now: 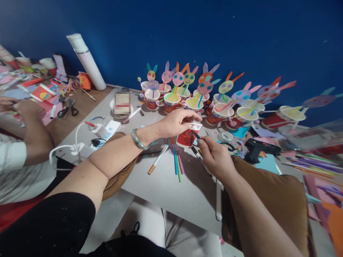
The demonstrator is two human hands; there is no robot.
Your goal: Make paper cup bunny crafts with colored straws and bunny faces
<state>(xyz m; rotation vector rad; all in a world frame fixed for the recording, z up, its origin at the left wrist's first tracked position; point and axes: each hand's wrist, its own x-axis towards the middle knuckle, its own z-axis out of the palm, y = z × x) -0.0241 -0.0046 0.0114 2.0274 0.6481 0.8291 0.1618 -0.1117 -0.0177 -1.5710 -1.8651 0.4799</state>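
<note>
My left hand (178, 123), with a jade-coloured bangle on its wrist, grips the rim of a red and white paper cup (184, 138). The cup is tilted over the table, and its far side is hidden by the fingers. My right hand (214, 153) is closed around a slim dark tool (196, 135), whose tip meets the cup's side; its exact kind is too small to make out. Below the cup lie several coloured felt-tip pens (178, 164) and a white and brown marker (157, 161).
Behind my hands stand several paper cups with paper rabbit heads (178, 79). A black glue gun (259, 149) lies at right, near brown cushions (268, 192). At left are a power strip (111, 129), black scissors (70, 109), a white tube (89, 66) and another person's arm (37, 137).
</note>
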